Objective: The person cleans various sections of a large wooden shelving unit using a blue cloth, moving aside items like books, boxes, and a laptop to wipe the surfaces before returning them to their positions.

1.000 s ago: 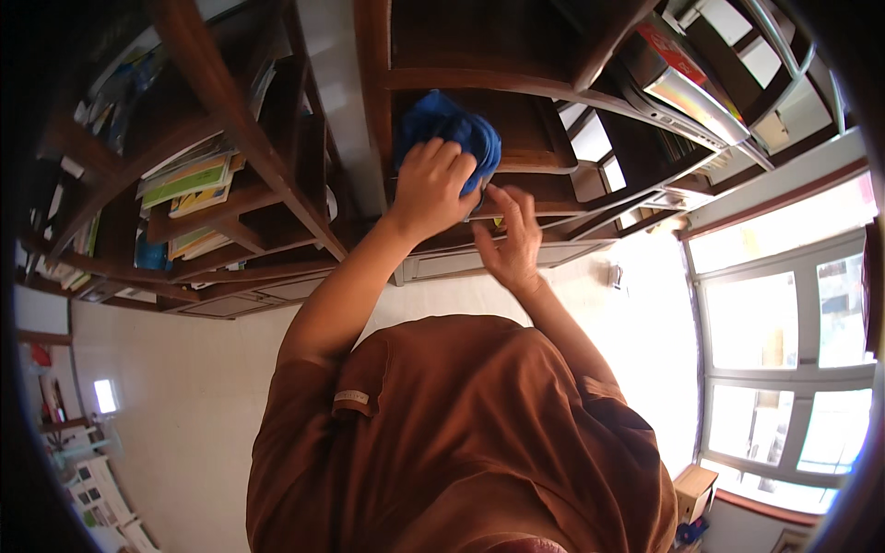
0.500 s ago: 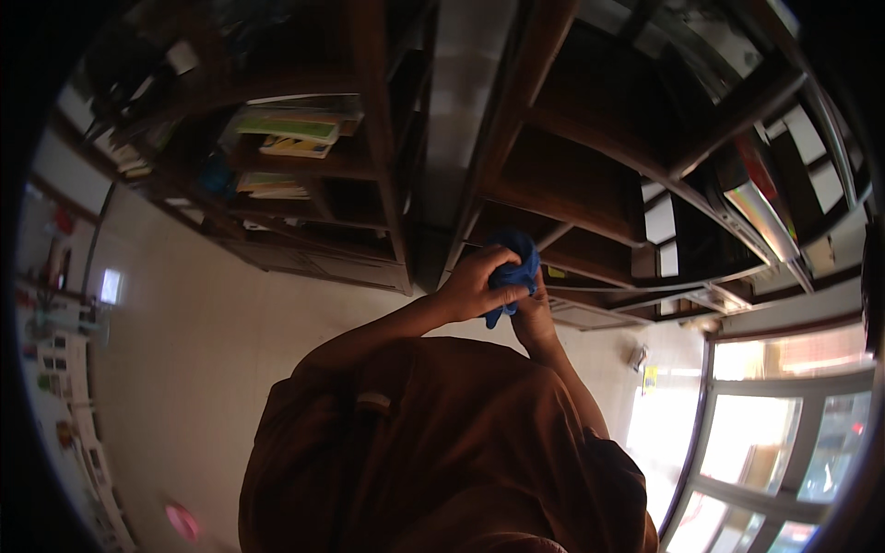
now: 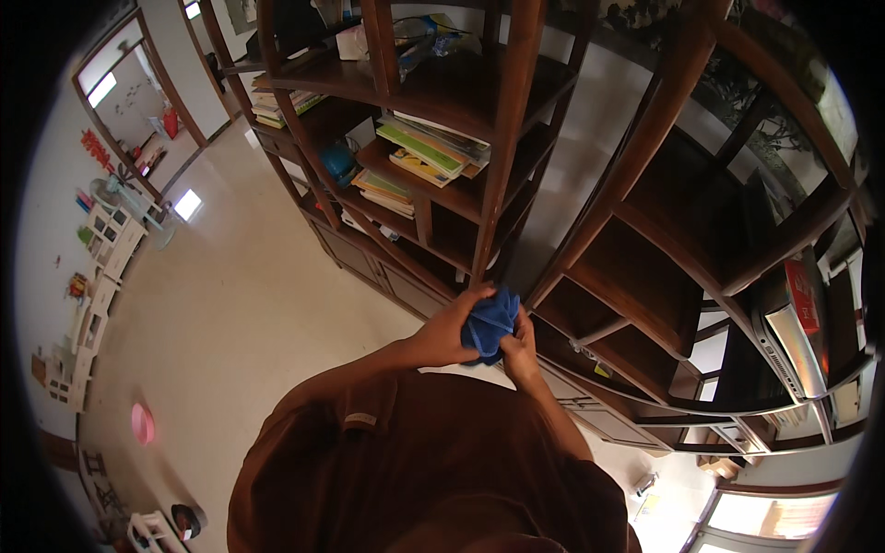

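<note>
Both hands meet on a bunched blue cloth [image 3: 489,323] in front of the chest, just before the dark wooden shelf [image 3: 498,175]. The left hand [image 3: 449,330] wraps it from the left, the right hand [image 3: 522,348] pinches it from below right. The cloth has no clear long axis.

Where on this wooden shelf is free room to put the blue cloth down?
The dark compartments right of the slanted post look bare. The compartments left of the hands are crowded with stacked books. Both hands, left and right, hold the blue cloth.
</note>
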Tool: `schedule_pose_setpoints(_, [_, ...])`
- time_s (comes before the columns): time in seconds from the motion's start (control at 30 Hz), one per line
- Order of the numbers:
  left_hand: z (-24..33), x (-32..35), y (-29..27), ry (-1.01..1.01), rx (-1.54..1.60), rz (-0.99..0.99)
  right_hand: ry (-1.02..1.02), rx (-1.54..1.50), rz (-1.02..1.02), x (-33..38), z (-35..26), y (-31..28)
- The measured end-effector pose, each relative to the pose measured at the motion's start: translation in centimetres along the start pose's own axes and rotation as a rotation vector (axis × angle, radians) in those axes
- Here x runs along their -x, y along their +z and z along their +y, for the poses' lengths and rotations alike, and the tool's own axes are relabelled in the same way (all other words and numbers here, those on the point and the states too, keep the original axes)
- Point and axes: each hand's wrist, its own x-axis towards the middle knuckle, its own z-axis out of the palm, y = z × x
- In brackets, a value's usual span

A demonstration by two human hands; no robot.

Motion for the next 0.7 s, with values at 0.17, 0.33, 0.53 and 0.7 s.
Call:
schedule_pose_setpoints(0.17, [4.2,-8.1,-7.6,0.560,-0.213,0.397,-0.675,0.643,0.040,-7.6,-11.0,6.4])
schedule_pose_setpoints(0.33, [9.2,-16.7,-14.5,0.756,-0.265,0.557,-1.124,0.828,0.348,-15.1,-18.8,12.6])
schedule_pose_setpoints(0.53, [0.4,-14.2,-13.3,0.479,-0.384,0.066,-0.941,0.688,0.715,-16.1,-7.3,10.7])
schedule_pose_setpoints(0.7, [-6.4,-9.1,-15.8,0.371,0.001,-0.039,-0.578,0.756,0.626,-12.8,-1.1,14.0])
